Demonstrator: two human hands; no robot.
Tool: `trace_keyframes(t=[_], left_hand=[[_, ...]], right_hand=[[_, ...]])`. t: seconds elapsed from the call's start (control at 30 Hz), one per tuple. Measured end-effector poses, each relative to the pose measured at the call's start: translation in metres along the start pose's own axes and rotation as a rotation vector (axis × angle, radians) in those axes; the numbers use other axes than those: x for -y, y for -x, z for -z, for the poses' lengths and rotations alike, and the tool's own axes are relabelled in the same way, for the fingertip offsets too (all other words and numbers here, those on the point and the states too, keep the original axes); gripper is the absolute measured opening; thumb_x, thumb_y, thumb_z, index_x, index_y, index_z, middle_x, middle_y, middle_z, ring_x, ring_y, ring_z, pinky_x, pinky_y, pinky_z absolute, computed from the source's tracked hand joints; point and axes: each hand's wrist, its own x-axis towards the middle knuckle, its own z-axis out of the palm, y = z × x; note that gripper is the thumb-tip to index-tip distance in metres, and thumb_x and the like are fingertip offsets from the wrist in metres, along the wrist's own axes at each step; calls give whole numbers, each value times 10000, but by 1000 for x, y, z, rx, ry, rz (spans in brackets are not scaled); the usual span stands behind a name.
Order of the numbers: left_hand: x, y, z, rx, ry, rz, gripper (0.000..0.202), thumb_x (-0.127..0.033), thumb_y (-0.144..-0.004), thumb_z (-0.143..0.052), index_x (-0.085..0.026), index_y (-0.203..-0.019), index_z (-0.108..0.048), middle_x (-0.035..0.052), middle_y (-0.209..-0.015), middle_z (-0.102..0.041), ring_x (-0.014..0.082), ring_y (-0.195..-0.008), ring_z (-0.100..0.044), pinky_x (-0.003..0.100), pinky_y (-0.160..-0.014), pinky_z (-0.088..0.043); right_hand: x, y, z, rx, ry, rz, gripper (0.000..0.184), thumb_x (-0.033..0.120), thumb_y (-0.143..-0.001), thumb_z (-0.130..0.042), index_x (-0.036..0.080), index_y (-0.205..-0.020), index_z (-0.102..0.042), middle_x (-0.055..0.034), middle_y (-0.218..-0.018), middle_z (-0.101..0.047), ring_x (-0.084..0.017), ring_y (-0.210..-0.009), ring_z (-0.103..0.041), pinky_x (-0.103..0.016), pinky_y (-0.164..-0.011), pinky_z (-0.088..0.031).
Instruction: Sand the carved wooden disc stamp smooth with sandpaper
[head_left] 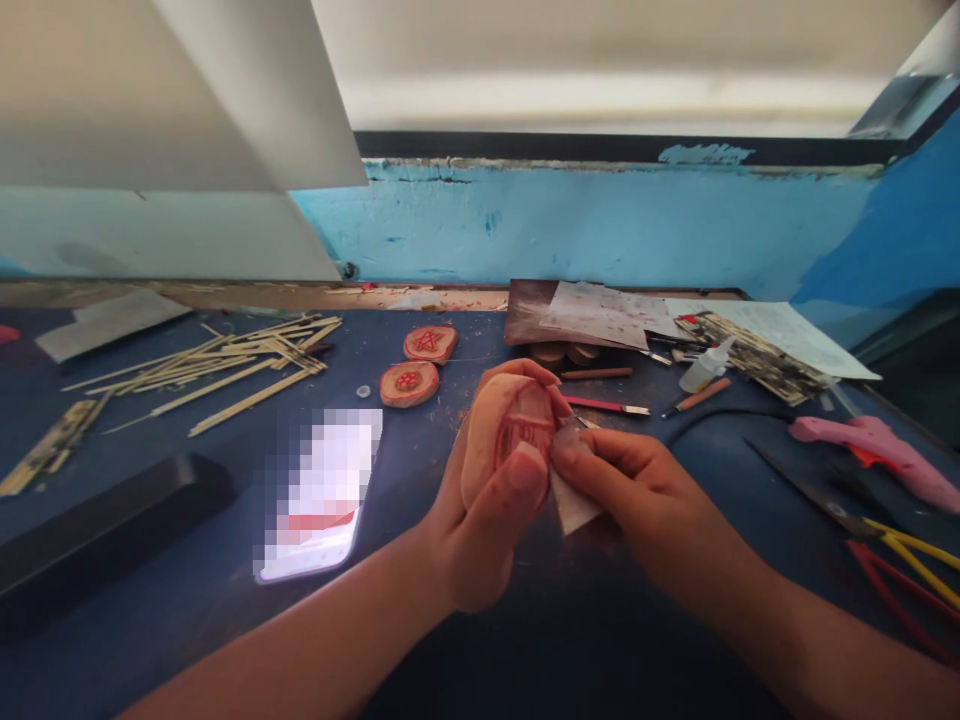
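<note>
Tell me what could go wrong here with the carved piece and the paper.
The left hand holds the pale oval wooden piece with a red carved design above the dark blue table; a loose grip might drop it. The right hand presses a small folded sandpaper scrap against it and might rub fingertips or blur the design.

The pale oval wooden piece with a red carved face (504, 440) looks matt and smooth-sanded. The small scrap of greyish paper (574, 505) against it looks dull and slightly rough. The two flat oval wooden discs with red carving (420, 365) are matt too. The thin pale wooden sticks (225, 365) look dry and bare. The dark blue worktop (420, 600) is matt and scuffed. The pink plastic glue gun (877, 450) shines slightly.
</note>
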Motion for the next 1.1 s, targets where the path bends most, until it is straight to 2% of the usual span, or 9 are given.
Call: trace_keyframes(t=[0.1, 0.23, 0.37, 0.5, 0.63, 0.73, 0.87, 0.97, 1.1], left_hand=[[2, 0, 0, 2, -18, -3, 332, -497, -985, -441, -338, -1245, -574, 44, -1242, -501, 225, -1061, -539, 424, -902, -459], [1, -1, -1, -9, -38, 7, 328, -505, -987, -448, -309, -1216, -580, 46, -1190, -523, 212, -1030, -544, 415, -905, -452], [-2, -2, -1, -24, 22, 40, 343, -497, -974, -466, -289, -1225, -572, 55, -1176, -536, 222, -1028, -552, 414, -866, -454], [-4, -3, -1, -12, -8, 13, 320, -481, -978, -463, -308, -1221, -578, 50, -1194, -531, 230, -1049, -552, 438, -911, -446], [-5, -3, -2, -27, 11, 34, 358, -517, -972, -461, -277, -1210, -578, 56, -1149, -545, 229, -1009, -549, 437, -882, -443], [-6, -4, -3, -37, 42, 49, 355, -505, -961, -498, -265, -1209, -578, 61, -1140, -556, 236, -1025, -555, 428, -862, -441], [-12, -4, -5, -70, 54, 83, 366, -515, -951, -505, -246, -1184, -589, 66, -1130, -564, 235, -991, -559, 427, -847, -446], [-16, -4, -6, -70, 17, 77, 359, -515, -955, -496, -234, -1153, -601, 75, -1108, -575, 243, -992, -573, 432, -862, -454], [-15, -5, -7, -83, 42, 113, 381, -547, -933, -497, -244, -1139, -602, 81, -1088, -578, 258, -979, -568, 445, -857, -457]], right_hand=[[0, 0, 0, 86, 23, -27, 422, 525, -965, -673, 170, -739, -644, 40, -594, -534, -64, -497, -447, -186, -461, -335], [0, -2, 0, -22, -14, 3, 389, 514, -944, -701, 170, -768, -655, 36, -628, -545, -71, -522, -453, -190, -479, -358], [0, -2, -1, 80, -18, -23, 402, 518, -961, -675, 168, -764, -664, 39, -599, -537, -70, -502, -445, -191, -472, -358], [0, -1, -3, -5, -39, 1, 390, 513, -948, -696, 165, -777, -654, 39, -625, -541, -64, -518, -450, -179, -472, -346], [-1, 2, -4, 102, -9, -26, 428, 524, -971, -665, 158, -750, -641, 42, -600, -520, -57, -506, -434, -173, -461, -322], [0, 2, -3, 23, -24, 0, 412, 524, -963, -674, 162, -770, -636, 41, -619, -534, -60, -516, -446, -172, -470, -339], [2, 2, 0, 94, 52, 9, 435, 530, -970, -661, 157, -746, -635, 38, -593, -529, -65, -506, -437, -181, -464, -341], [3, 4, -1, 20, 79, 35, 419, 526, -981, -644, 159, -777, -653, 31, -613, -545, -70, -514, -450, -186, -462, -339], [1, 7, -3, 138, 103, -19, 468, 559, -986, -618, 164, -735, -627, 24, -583, -550, -69, -482, -443, -187, -438, -325]])
